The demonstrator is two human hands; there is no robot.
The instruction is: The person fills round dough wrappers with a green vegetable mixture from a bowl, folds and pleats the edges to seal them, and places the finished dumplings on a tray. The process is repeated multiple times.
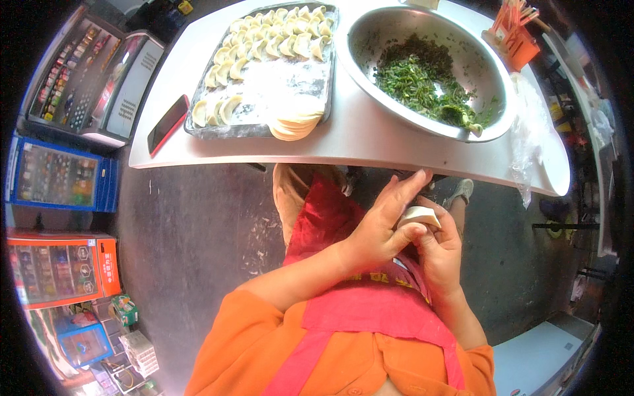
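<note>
A folded dumpling (420,216) sits between my two hands, in front of the apron and just below the table's near edge. My left hand (384,218) presses it with the thumb, the fingers stretched out beyond. From the other side, my right hand (443,242) pinches it with curled fingers. Ahead on the white table (376,143), a dark tray (257,131) dusted with flour carries rows of finished dumplings (277,42). A stack of round wrappers (295,123) overhangs its near right corner. Chopped green filling (421,79) lies in a large steel bowl (354,67), with a filling-smeared utensil (460,119) at its near side.
A red-edged phone (168,126) lies left of the tray. An orange holder (520,52) with chopsticks and a clear plastic bag (530,128) are at the right. Drinks coolers (59,173) line the left wall; a white chest (540,351) stands low on the right.
</note>
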